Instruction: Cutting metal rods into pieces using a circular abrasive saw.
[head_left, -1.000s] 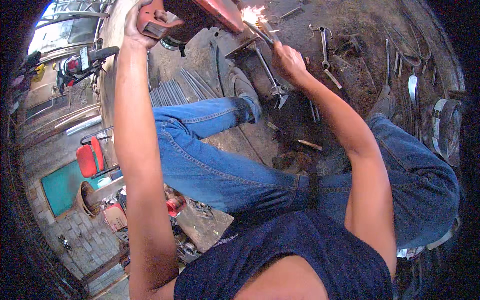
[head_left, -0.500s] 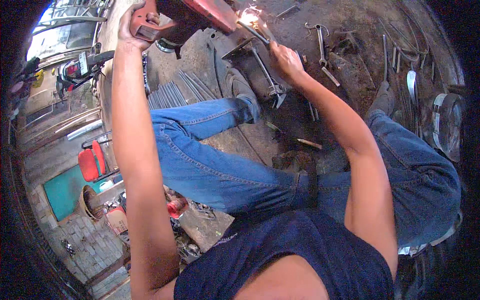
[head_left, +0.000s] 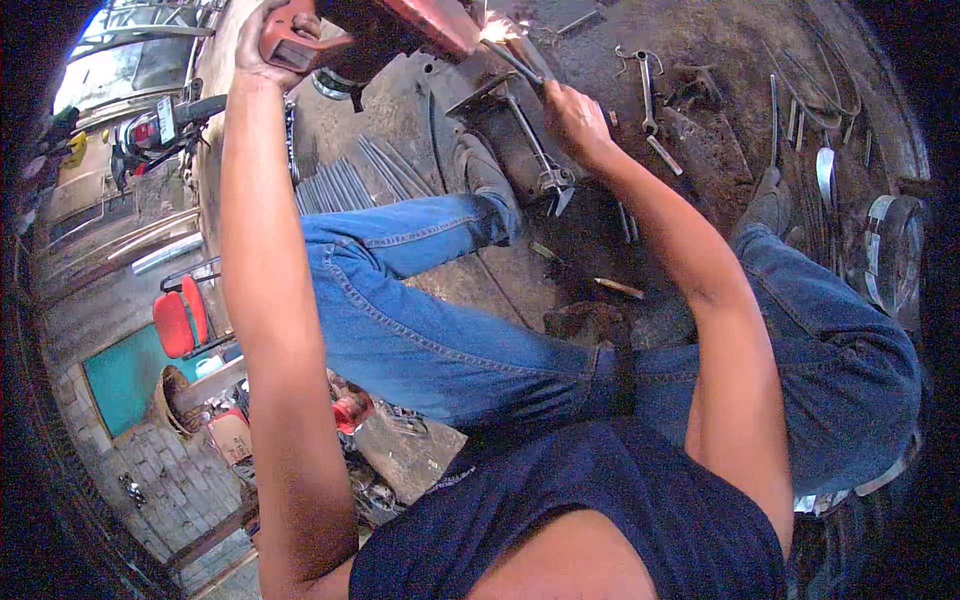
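Observation:
Up at the top left, my left hand (head_left: pixel 254 50) is wrapped round the red handle (head_left: pixel 291 38) of a cut-off saw. The saw's red guard (head_left: pixel 438 24) reaches to the right of it, and its blade cannot be made out. Bright sparks (head_left: pixel 499 29) fly at the guard's end. There lies the tip of a thin metal rod (head_left: pixel 517 66), whose near end my right hand (head_left: pixel 578 122) holds with closed fingers. Below the rod, a screw clamp (head_left: pixel 535 150) runs toward my feet.
Steel rods (head_left: pixel 340 190) lie side by side beyond my left leg. On the dark floor to the right are a combination wrench (head_left: pixel 646 95) and a long metal strip (head_left: pixel 824 175). A motorbike (head_left: pixel 145 135) and a red chair (head_left: pixel 175 322) stand at the left.
The sparks at the rod's tip have become smaller. The saw guard has shifted slightly to the right. Both hands keep their grip in nearly the same place.

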